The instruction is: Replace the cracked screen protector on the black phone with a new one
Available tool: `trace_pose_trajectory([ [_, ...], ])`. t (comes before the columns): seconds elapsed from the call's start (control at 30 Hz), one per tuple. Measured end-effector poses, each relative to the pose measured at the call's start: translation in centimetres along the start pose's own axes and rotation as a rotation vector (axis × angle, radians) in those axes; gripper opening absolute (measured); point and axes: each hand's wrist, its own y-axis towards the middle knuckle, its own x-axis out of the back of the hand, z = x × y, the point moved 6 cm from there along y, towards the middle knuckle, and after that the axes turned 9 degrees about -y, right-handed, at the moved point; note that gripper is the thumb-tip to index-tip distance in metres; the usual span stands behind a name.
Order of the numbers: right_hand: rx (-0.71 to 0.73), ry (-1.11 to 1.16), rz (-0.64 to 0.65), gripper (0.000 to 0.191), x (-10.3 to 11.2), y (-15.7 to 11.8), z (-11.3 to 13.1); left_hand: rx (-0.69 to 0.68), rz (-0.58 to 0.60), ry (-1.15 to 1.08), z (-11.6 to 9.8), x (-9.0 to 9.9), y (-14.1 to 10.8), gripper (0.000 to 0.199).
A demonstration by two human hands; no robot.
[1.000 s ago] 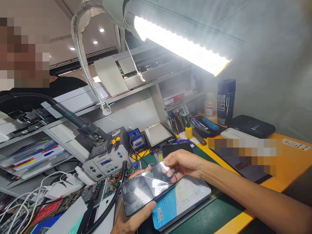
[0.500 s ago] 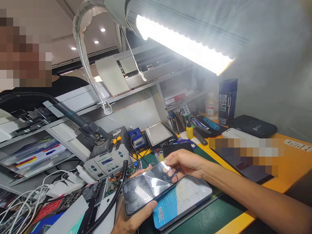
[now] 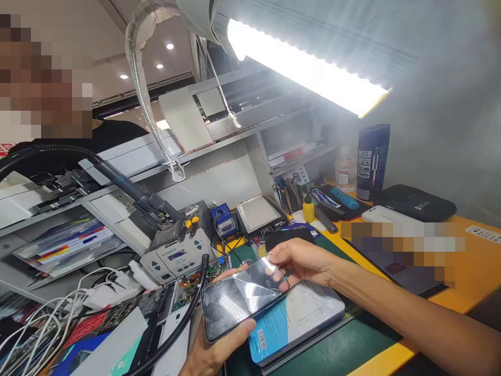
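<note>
The phone (image 3: pixel 227 308) hides much of the left hand (image 3: pixel 211 349), and pixel blocks cover another person's head (image 3: pixel 45 78).

**Two Hands, One Phone, Two Bottles**

One long lamp (image 3: pixel 309 68) is glowing over the desk (image 3: pixel 475 271), and three ceiling lights (image 3: pixel 169 46) are shining beyond. One left hand (image 3: pixel 219 347) and one right hand (image 3: pixel 303 261) are holding one phone (image 3: pixel 242 298) above one blue-and-white box (image 3: pixel 299 324). Two bottles, one yellow bottle (image 3: pixel 309 211) and one clear bottle (image 3: pixel 345 175), are standing toward the desk's far edge, where one dark blue canister (image 3: pixel 368 167) and one black case (image 3: pixel 417 202) are sitting. One other person (image 3: pixel 121 130) is showing behind the shelves (image 3: pixel 223 142).
</note>
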Motion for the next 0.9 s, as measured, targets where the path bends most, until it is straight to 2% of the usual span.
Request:
trace_pose_trajectory([
  [0.1, 0.005, 0.004, 0.01, 0.012, 0.1, 0.19, -0.14, -0.015, 0.055, 0.046, -0.13, -0.15, -0.02, 0.065],
  [0.53, 0.028, 0.014, 0.036, 0.011, 0.2, 0.36, -0.22, -0.033, 0.095, 0.036, -0.37, -0.18, 0.06, 0.062],
  [0.9, 0.022, 0.009, 0.035, 0.013, 0.25, 0.45, -0.33, -0.009, 0.062, 0.053, 0.2, -0.04, 0.01, 0.065],
])
